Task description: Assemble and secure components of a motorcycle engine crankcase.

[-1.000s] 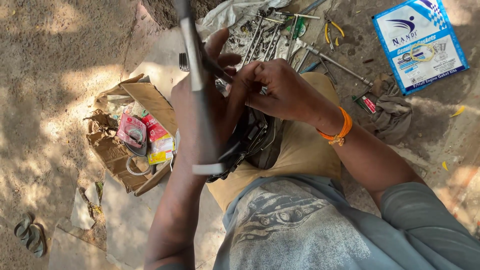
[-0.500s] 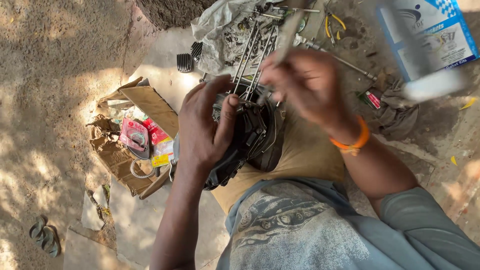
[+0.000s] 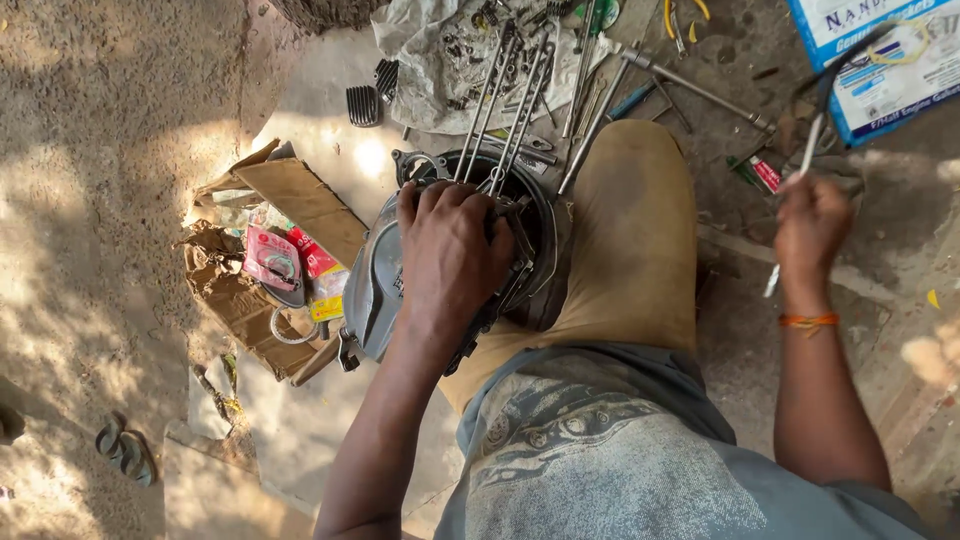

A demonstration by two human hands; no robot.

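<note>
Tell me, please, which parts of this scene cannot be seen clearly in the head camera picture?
- Head view: the middle of the metal engine casing is hidden by the left hand.
- Head view: the tool in the right hand is thin and blurred; its kind cannot be told.
- Head view: the blue and white box is cut off by the top and right edges.
- Head view: small parts on the crumpled sheet are too small to tell.
</note>
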